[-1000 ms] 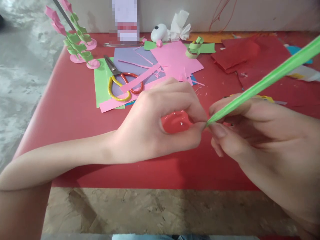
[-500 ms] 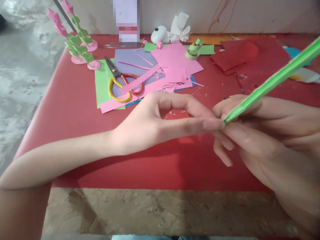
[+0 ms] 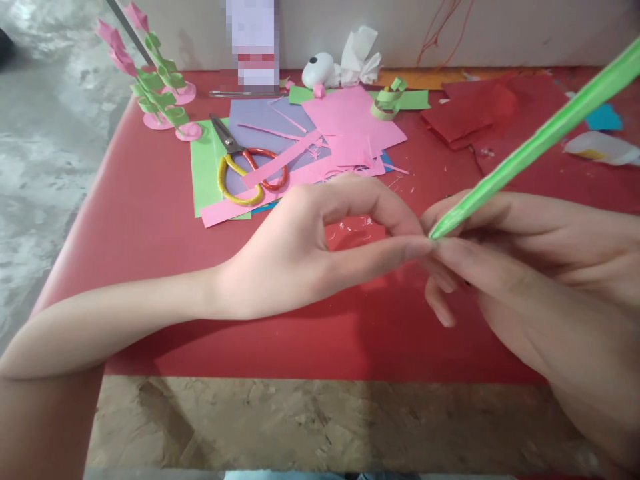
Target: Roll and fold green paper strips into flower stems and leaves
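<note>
Pinching the lower tip of the rolled green paper stick (image 3: 530, 148), the left hand (image 3: 320, 250) and the right hand (image 3: 525, 273) meet above the red table (image 3: 145, 220). Left thumb and forefinger close toward each other, forming a ring, and their tips touch the stick's end. The right hand's fingers are clamped around the same end from the 3 o'clock side. From the pinch point the stick rises toward 2 o'clock and leaves the frame at the upper right edge.

At 11 o'clock from the hands lie the scissors (image 3: 245, 170), with one yellow and one red handle loop, resting on a green sheet (image 3: 203, 167) and crossed by a pink paper strip (image 3: 280, 160). Pink sheets (image 3: 350, 117) and a lilac sheet (image 3: 260, 117) overlap just beyond. Paper flower stems (image 3: 157, 87) stand at the far left corner, around 10 o'clock. Red paper sheets (image 3: 475, 107) lie at 1 o'clock, well apart from the hands.
</note>
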Motion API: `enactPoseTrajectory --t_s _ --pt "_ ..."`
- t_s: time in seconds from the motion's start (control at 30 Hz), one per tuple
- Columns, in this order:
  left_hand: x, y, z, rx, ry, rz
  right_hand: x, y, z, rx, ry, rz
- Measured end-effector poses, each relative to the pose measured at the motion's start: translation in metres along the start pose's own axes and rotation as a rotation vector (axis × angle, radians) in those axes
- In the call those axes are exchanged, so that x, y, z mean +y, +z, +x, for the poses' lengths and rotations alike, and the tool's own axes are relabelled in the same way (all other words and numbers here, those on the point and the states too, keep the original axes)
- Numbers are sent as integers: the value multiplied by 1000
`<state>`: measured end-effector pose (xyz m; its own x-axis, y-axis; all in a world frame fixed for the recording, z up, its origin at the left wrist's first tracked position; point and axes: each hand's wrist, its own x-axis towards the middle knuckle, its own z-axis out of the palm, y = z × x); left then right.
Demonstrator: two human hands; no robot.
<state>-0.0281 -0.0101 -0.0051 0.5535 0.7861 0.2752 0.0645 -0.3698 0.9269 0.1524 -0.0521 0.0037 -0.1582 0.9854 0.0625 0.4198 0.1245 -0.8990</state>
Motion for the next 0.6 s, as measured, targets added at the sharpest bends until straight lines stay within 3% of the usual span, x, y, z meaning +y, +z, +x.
enactPoseTrajectory --t_s 0.2,0.6 --pt "-5 -2 1 -29 109 -17 -1 -4 -2 0 -63 -60" --pt "-5 -1 0 -17 120 29 0 -5 0 48 -86 -142"
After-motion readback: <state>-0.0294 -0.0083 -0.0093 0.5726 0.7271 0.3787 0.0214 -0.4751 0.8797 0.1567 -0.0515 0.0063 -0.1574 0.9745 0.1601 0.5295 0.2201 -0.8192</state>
